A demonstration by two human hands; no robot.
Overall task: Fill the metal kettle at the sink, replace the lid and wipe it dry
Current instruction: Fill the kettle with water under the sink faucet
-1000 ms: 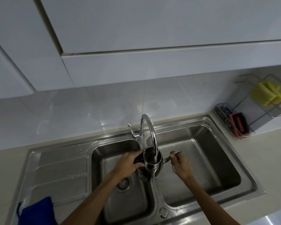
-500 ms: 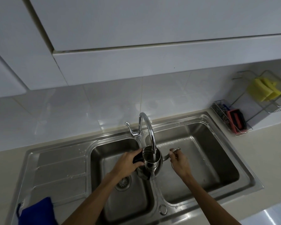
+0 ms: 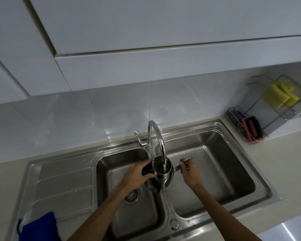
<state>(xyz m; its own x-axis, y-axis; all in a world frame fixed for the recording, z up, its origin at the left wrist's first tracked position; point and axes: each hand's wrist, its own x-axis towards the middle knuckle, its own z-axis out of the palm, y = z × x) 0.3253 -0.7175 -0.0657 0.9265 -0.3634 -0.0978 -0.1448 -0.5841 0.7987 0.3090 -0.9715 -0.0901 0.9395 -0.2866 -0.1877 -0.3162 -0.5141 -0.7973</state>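
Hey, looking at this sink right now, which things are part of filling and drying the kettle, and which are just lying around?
In use:
- metal kettle, lid off, under the running tap
- left hand on its black handle
- right hand at the spout
- blue cloth on the drainer, likely for wiping

Lying about:
- yellow sponges in the wire rack
- red and black brush in the wire basket

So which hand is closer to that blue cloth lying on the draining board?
The left hand: it grips the kettle's black handle above the left basin, on the blue cloth's side. The right hand is at the spout, farther right.
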